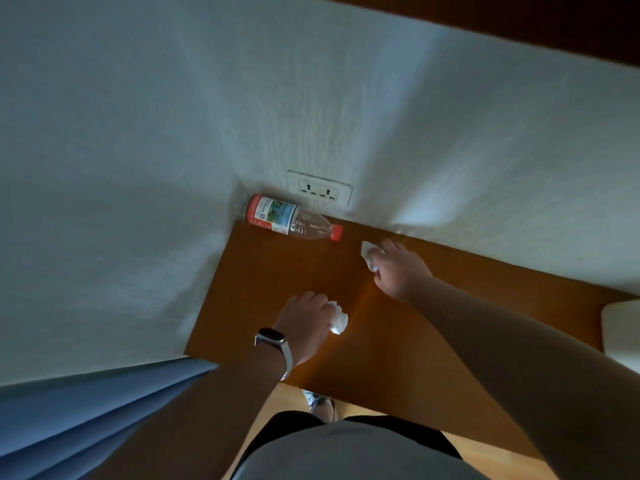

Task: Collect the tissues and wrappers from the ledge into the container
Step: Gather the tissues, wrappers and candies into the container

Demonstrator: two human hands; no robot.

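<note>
Over the brown wooden ledge [277, 278], my left hand [306, 323], with a watch on the wrist, is closed around a crumpled white tissue [338, 320] near the ledge's middle. Farther back and to the right, my right hand [398, 268] grips another white tissue [370, 254], which sticks out on the hand's left side. No container shows in the head view.
An empty clear plastic bottle [294, 218] with a red cap lies on its side at the ledge's back left corner, below a wall socket [320, 190]. White walls close the back and left. A blue curtain [86, 417] hangs at lower left; a white object [621, 327] sits at the right edge.
</note>
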